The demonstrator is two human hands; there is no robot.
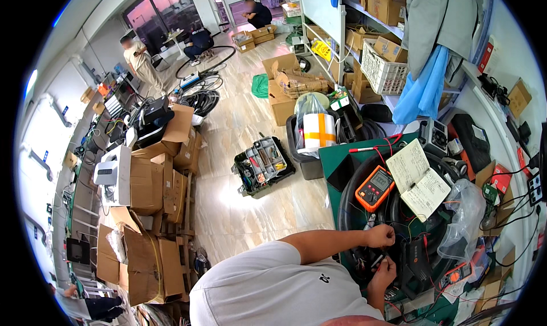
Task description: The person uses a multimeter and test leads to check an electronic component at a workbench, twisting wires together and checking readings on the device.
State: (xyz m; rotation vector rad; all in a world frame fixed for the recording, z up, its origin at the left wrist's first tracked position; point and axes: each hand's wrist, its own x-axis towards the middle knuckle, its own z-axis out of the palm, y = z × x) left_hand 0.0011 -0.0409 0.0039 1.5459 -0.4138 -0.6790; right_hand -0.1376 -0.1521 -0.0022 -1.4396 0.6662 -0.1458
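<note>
Over the green-topped table (342, 149), my left hand (380, 236) is closed with its fingertips pinched; whatever is between them is too small to make out. Just below it, my right hand (383, 273) is curled around a small dark piece with a pale end, its kind unclear. Both hands are close together above thick black cable (346, 212) coiled on the table. Beyond my left hand lies an orange handheld meter (375, 189) with a screen. An open notebook (419, 178) with handwriting rests on the coil. To the right of my hands is a black device (415, 266) with thin leads.
A red multimeter (456, 276) and a clear plastic bag (460, 229) lie on the table's right side. An open toolbox (263, 165) stands on the floor. Cardboard boxes (149, 183) are stacked at left. Several other people, including one standing (139, 61), are around the room.
</note>
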